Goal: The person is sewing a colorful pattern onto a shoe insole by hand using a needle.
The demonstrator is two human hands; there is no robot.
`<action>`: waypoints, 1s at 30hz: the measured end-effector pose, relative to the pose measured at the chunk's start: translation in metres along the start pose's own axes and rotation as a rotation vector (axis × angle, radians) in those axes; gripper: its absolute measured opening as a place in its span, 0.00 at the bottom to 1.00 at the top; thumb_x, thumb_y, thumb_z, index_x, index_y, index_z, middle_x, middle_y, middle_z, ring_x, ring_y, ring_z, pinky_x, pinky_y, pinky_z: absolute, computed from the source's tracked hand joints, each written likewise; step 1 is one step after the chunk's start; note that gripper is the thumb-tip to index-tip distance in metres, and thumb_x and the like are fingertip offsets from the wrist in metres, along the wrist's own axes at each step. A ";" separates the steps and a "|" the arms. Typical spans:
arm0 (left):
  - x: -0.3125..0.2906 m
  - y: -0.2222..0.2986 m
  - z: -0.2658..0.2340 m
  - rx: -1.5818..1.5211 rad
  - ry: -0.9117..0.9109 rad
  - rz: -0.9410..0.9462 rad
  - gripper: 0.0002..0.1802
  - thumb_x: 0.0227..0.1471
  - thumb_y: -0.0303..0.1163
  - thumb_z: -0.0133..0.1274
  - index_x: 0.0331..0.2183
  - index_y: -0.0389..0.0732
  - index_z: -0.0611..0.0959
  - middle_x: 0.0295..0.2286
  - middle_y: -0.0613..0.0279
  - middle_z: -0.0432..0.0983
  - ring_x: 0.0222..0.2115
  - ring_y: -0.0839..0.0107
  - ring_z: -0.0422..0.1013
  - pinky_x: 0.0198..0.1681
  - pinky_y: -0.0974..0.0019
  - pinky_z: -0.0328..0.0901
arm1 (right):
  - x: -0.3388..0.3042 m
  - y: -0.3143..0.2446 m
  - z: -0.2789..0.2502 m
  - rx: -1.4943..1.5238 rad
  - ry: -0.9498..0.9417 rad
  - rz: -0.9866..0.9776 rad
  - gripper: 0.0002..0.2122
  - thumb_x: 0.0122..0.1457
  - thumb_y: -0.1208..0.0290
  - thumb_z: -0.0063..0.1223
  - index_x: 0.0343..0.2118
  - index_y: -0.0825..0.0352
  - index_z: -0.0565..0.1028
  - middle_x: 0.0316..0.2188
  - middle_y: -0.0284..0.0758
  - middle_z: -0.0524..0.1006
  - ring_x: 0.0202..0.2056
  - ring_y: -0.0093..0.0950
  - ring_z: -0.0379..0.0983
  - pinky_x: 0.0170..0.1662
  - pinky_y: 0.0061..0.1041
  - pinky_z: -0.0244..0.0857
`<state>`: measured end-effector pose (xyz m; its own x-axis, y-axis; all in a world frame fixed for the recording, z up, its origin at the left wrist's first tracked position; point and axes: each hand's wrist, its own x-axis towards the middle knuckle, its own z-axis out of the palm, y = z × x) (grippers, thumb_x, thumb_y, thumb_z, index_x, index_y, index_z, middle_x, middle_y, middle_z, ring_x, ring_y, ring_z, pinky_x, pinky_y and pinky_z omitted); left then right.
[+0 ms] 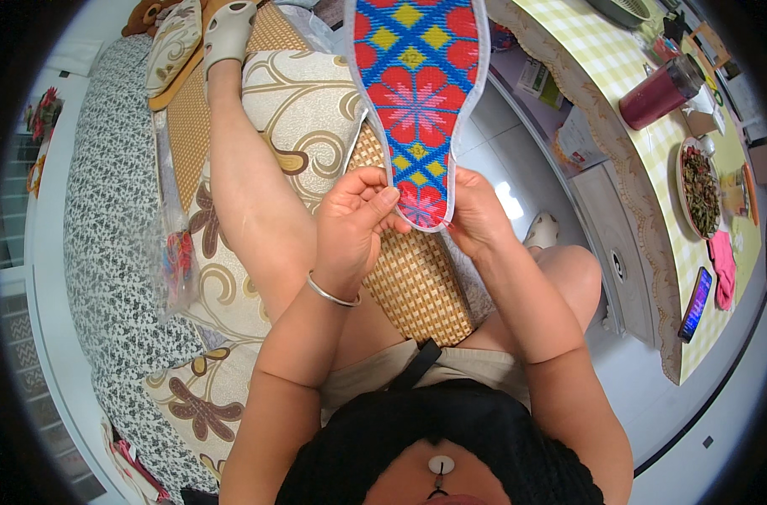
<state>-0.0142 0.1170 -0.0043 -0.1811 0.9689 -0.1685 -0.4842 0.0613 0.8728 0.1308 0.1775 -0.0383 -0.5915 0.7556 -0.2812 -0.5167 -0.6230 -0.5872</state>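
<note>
Because only the near end of the patterned insole (417, 101) is between the hands in the head view, its long far part reaches away with no visible support and runs out of sight at the far edge. The left hand (354, 210) pinches the left edge, thumb uppermost and fingers partly beneath; the right hand (480, 210) meets the right edge, its fingertips partly hidden, so I cannot tell how tightly they are closed. The hands are apart, with the insole between them. If the left pinch loosened, the piece could tip at its far end and drop onto the woven mat (421, 282) below, or slide right to the tiled floor (493, 126). Something small and red shows by the right fingertips, too small to identify; were it thread, a careless tug could pucker the pale border. Pulling the two edges unevenly might also twist the narrow near end. Well apart on the left, a clear plastic bag (178, 261) with colourful contents lies on the seat, where a sweeping left elbow might catch it.
</note>
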 end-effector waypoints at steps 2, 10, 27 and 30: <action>0.000 0.000 -0.001 0.014 0.017 -0.022 0.06 0.53 0.20 0.51 0.36 0.31 0.75 0.28 0.57 0.76 0.22 0.75 0.73 0.25 0.75 0.71 | 0.000 0.005 0.011 0.173 0.017 0.009 0.08 0.59 0.75 0.49 0.38 0.74 0.75 0.34 0.39 0.78 0.30 0.23 0.76 0.33 0.20 0.72; -0.001 0.000 -0.004 0.164 -0.049 -0.036 0.04 0.54 0.21 0.50 0.34 0.32 0.76 0.26 0.61 0.75 0.20 0.79 0.70 0.23 0.77 0.68 | 0.004 0.009 0.007 0.448 -0.059 0.080 0.11 0.60 0.77 0.44 0.43 0.78 0.70 0.36 0.46 0.76 0.32 0.34 0.77 0.31 0.32 0.76; 0.008 -0.005 -0.007 0.105 -0.108 -0.053 0.05 0.55 0.21 0.48 0.35 0.33 0.75 0.26 0.62 0.74 0.19 0.81 0.67 0.20 0.80 0.63 | 0.006 0.012 0.003 0.528 -0.025 0.050 0.10 0.58 0.79 0.45 0.41 0.78 0.71 0.37 0.48 0.76 0.32 0.37 0.77 0.30 0.34 0.77; 0.007 -0.003 -0.004 0.060 -0.091 -0.071 0.04 0.54 0.21 0.49 0.35 0.33 0.75 0.25 0.64 0.73 0.19 0.82 0.66 0.19 0.80 0.61 | 0.003 0.010 0.008 0.526 0.035 0.023 0.11 0.59 0.79 0.44 0.42 0.78 0.71 0.38 0.48 0.76 0.33 0.36 0.77 0.30 0.35 0.77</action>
<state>-0.0176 0.1228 -0.0098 -0.0688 0.9792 -0.1910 -0.4407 0.1419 0.8864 0.1185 0.1720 -0.0393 -0.5902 0.7412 -0.3197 -0.7498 -0.6501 -0.1231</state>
